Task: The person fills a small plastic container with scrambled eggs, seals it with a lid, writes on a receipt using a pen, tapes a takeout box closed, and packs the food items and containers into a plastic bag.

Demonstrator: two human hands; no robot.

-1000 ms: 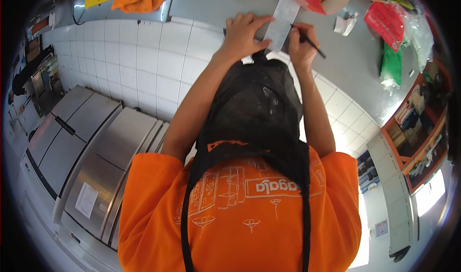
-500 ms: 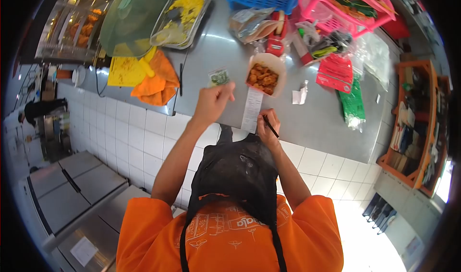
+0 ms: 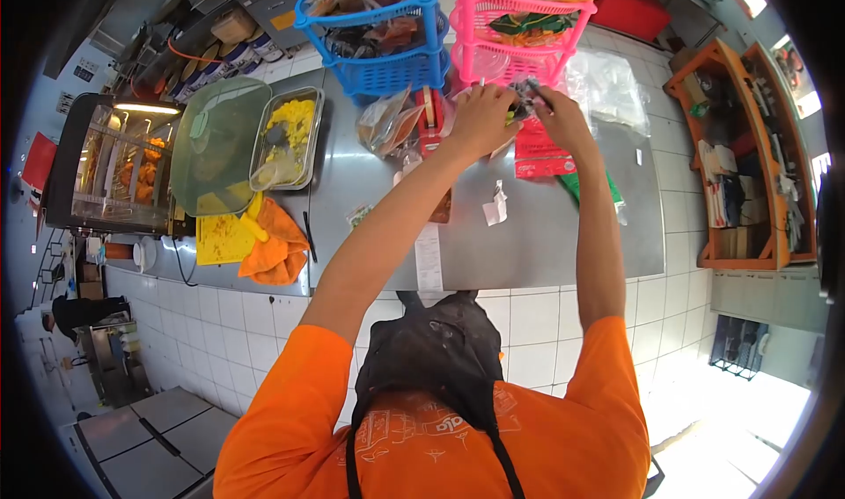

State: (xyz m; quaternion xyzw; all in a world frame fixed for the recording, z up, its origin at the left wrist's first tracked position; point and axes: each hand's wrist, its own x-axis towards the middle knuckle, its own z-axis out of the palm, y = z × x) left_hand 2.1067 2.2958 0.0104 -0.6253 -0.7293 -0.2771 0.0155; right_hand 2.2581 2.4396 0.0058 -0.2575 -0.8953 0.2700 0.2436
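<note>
Both arms reach forward to a small box of odds and ends at the back of the steel table. My left hand [image 3: 482, 122] is over the left side of the box, fingers stretched forward and thumb apart; its fingertips are partly hidden. My right hand [image 3: 565, 128] is closed around a black pen [image 3: 540, 96] beside it. Dark and clear plastic bits lie between the hands. Red packets [image 3: 541, 154] lie just below them. A long paper receipt [image 3: 429, 257] lies near the front edge. The food box [image 3: 442, 207] is mostly behind my left forearm.
A blue basket [image 3: 378, 78] and a pink basket [image 3: 475, 57] stand at the back. Crumpled paper [image 3: 495, 207] and a green packet [image 3: 576, 187] lie on the table. To the left are a yellow-food tray [image 3: 312, 138], an orange cloth [image 3: 280, 251] and a glass warmer [image 3: 101, 165].
Both hands have moved forward from the receipt and food box to the box of odds and ends. My left hand has unclenched. The view has tilted up.
</note>
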